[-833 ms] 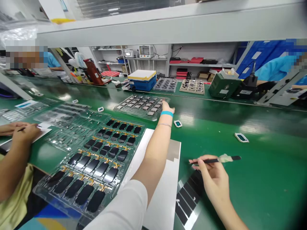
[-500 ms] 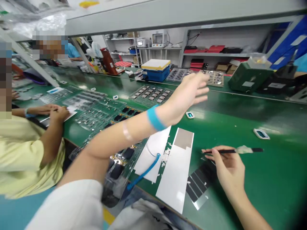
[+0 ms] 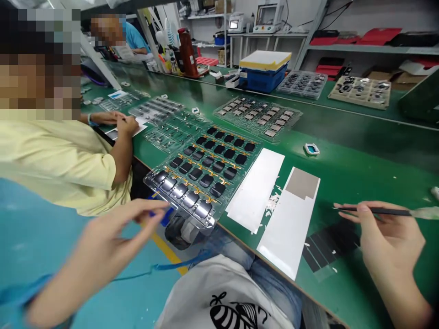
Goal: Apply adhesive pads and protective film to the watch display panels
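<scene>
My left hand (image 3: pixel 113 242) is out past the table edge at the lower left, thumb and fingers stretched apart with nothing visible in them. Its fingertips are close to the near corner of a clear plastic tray (image 3: pixel 209 224), where rows of black square parts with orange flex strips sit. At the right, my right hand (image 3: pixel 391 237) is closed around black tweezers (image 3: pixel 380 210) wrapped with pale tape, their tips pointing left over the green table. Below them lies a sheet of dark strips (image 3: pixel 320 251). Left of it is a white sheet (image 3: pixel 288 228) with a grey-brown patch.
A second white sheet (image 3: pixel 257 192) lies beside a scatter of white scraps (image 3: pixel 273 203). Behind are a tray of small square parts (image 3: pixel 260 114), a blue box (image 3: pixel 262 80) and a beige compartment tray (image 3: pixel 360 91). A co-worker in a yellow shirt (image 3: pixel 68 160) sits at the left.
My left hand has swung from above the far part of the table back to the near left, by the tray. The view has shifted. My right hand still holds the tweezers.
</scene>
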`<state>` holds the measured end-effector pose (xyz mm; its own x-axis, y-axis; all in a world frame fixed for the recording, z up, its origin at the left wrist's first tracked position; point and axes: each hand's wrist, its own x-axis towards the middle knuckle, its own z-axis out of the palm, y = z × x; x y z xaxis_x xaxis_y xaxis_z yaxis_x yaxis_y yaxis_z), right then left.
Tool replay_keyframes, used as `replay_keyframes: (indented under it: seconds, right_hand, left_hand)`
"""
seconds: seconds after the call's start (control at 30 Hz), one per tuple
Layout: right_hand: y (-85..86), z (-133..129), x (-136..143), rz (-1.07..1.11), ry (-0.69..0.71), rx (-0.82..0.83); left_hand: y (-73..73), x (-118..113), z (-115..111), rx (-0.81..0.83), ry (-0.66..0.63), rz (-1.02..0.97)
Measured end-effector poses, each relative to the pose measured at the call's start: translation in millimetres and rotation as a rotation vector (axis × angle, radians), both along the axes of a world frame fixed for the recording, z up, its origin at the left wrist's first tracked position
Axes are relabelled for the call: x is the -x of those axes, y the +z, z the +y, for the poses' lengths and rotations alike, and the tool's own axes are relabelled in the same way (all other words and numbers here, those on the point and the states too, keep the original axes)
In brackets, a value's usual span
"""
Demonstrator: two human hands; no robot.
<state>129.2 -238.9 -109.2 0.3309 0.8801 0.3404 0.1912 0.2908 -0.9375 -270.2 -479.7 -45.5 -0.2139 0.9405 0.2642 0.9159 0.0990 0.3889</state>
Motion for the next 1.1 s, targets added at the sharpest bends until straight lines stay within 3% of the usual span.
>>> replay_keyframes:
  seconds: [0.1,0.2,0.3,0.4,0.5,0.6,0.7,0.87,1.1]
  right_hand:
    - [-1.7,0,4,-0.015,0.015,0.049]
    - [-5.5,-2,5,-0.041,0.024,0.059]
    - [-6.5,-6,3,-0.122,0.039,-0.001]
    - [2.6,-14,1,-0.192,0.060,-0.069]
    - [22.9,-28,13,-0.331,0.095,-0.145]
    - [44.7,-43,43,-0.539,0.289,-0.220]
    - [55.3,-54,77,-0.620,0.503,-0.262]
    - [43.1,-55,91,-0.764,0.524,-0.357]
    - [30.3,-46,79,-1.007,0.463,-0.432]
  left_hand:
    - [-3.6,-20,86,0.047,-0.144,0.052]
    - [-20.7,-36,121,0.217,-0.158,0.231]
    - [-24.7,-44,124,0.338,-0.158,0.343]
    - [-16.4,-45,123,0.302,-0.156,0.293]
    - [-12.7,-52,128,0.278,-0.239,-0.172]
    - [-20.1,-74,135,0.313,-0.346,-0.794]
    - [-31.5,-105,139,0.267,-0.362,-1.076]
    - [-46.6,-137,140,0.218,-0.377,-1.195]
    - [-61.6,-148,152,0.128,-0.333,-1.019]
